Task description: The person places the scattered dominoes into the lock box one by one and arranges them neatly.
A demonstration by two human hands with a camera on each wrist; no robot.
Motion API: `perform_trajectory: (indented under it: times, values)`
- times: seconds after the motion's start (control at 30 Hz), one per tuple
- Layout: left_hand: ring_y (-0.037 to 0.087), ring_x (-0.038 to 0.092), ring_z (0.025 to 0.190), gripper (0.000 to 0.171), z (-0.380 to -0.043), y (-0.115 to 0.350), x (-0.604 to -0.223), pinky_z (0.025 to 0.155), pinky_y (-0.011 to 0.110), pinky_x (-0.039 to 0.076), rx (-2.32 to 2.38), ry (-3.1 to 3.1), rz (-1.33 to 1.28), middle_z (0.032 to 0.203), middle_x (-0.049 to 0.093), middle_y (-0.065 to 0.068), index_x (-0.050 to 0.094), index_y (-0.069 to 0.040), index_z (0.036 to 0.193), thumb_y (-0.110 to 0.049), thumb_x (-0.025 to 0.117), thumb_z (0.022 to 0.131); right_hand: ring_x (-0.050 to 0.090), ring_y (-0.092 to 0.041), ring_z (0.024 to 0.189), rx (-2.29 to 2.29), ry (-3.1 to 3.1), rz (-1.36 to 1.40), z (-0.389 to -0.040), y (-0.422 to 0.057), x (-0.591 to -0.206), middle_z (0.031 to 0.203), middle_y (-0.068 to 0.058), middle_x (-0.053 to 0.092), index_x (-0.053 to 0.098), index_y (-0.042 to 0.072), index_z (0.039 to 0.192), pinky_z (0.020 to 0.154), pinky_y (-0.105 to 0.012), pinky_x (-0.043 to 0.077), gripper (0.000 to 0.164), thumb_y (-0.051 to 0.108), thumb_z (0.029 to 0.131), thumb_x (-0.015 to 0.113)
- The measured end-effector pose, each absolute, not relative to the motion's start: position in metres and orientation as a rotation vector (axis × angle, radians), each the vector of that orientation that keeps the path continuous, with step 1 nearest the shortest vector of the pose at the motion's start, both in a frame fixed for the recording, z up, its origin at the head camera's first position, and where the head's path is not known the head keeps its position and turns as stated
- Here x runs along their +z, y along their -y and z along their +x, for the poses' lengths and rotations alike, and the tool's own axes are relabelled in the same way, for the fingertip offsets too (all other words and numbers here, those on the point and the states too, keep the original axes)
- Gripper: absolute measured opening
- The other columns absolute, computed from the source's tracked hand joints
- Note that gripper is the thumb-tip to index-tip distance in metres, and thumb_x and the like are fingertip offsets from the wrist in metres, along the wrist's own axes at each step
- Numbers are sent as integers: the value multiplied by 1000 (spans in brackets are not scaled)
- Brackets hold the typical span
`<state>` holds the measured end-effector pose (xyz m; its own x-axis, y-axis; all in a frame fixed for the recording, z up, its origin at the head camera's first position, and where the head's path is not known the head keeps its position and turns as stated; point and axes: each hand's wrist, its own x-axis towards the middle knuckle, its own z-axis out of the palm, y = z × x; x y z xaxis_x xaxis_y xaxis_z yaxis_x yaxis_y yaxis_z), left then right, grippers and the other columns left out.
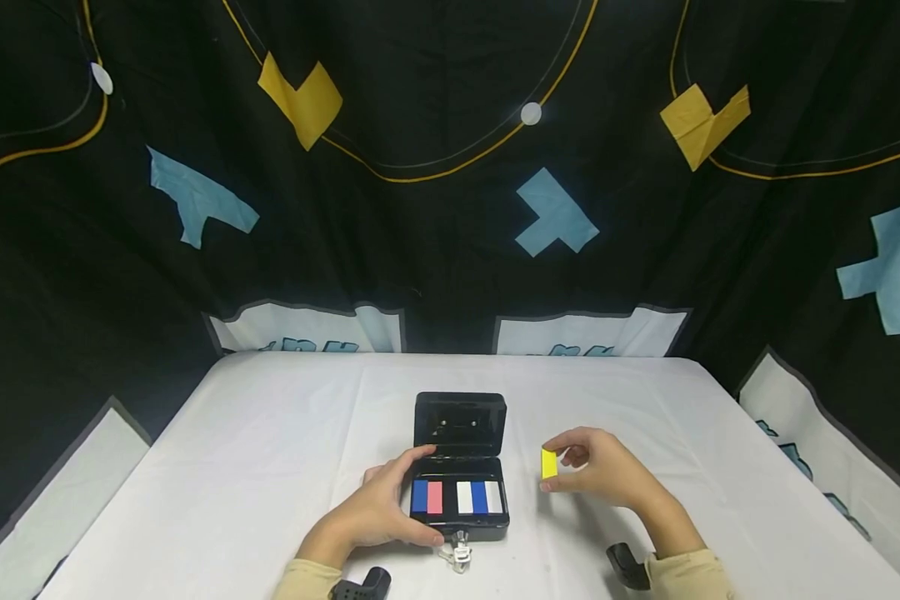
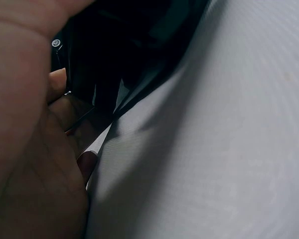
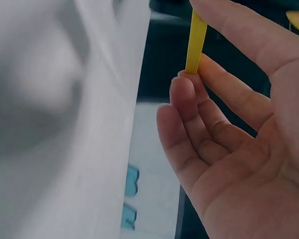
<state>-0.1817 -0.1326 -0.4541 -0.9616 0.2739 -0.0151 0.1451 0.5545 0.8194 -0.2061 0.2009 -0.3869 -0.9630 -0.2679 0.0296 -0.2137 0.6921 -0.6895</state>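
Note:
A small black metal cash box (image 1: pixel 487 530) stands on the white-covered table with its lid (image 1: pixel 461 421) raised. My left hand (image 1: pixel 375 508) grips its left side, thumb at the front edge and a finger at the back by the hinge. Inside lie flat blocks: a blue one (image 1: pixel 419 497) beside a pink one (image 1: pixel 435 497), then a dark gap, then white (image 1: pixel 464 497), blue and white ones. To the right of the box, my right hand (image 1: pixel 603 471) pinches a thin yellow block (image 1: pixel 549 464) upright between thumb and fingers. The right wrist view shows the yellow block's narrow edge (image 3: pixel 195 45).
Silver keys (image 1: pixel 459 553) hang at the front lock of the box and reach the cloth. White cloth (image 1: pixel 270 433) covers the table. Behind it hangs a black curtain (image 1: pixel 435 250) with printed shapes.

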Motion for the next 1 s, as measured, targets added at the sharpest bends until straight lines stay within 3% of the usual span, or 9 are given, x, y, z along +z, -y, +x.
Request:
perform_trajectory:
  times: [0.27,0.77,1.0]
  values:
    - [36,31,132,117,-181,133,-455,102,74,31,1380,-2640,379,148,48,4,42,-36,151,-46,98,48,64,-18,91,-1065,-2755,-607,-205,-160,-386,103,2,70,76,9,108,83,-42,55,49,25,66,96]
    - [38,32,132,115,-180,130,-450,99,79,29,1353,-2621,330,150,46,7,41,-35,151,-45,98,52,64,-22,96,-1047,-2718,-698,-204,-126,-392,101,5,69,76,11,107,86,-48,56,47,25,66,96]
    - [36,32,131,114,-180,132,-450,98,78,30,1351,-2611,334,149,47,6,40,-37,151,-46,97,53,64,-16,93,-954,-2730,-769,-201,-106,-400,100,7,69,77,12,104,87,-39,57,45,23,65,96]
